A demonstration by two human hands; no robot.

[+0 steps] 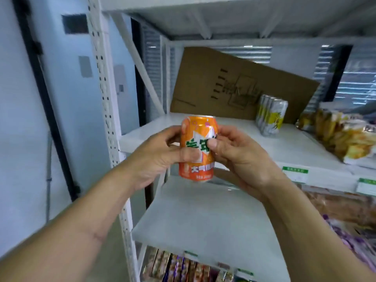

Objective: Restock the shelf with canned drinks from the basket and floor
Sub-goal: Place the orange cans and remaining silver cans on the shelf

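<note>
Orange can (197, 147): upright, held in front of the white shelf (234, 137), level with its front edge.
Left hand (156, 157): fingers and thumb wrapped round the can's left side.
Right hand (238, 155): thumb and fingers pinching its right side.
Yellow-white cans (271, 117): on the shelf, right of the orange can, probably a shrink-wrapped pack.
Cardboard sheet (234, 86): leaning at the shelf's back.
Snack bags (343, 137): shelf's right end.

Head-worn camera, facing forward and slightly down, close to white shelf (234, 127)
</note>
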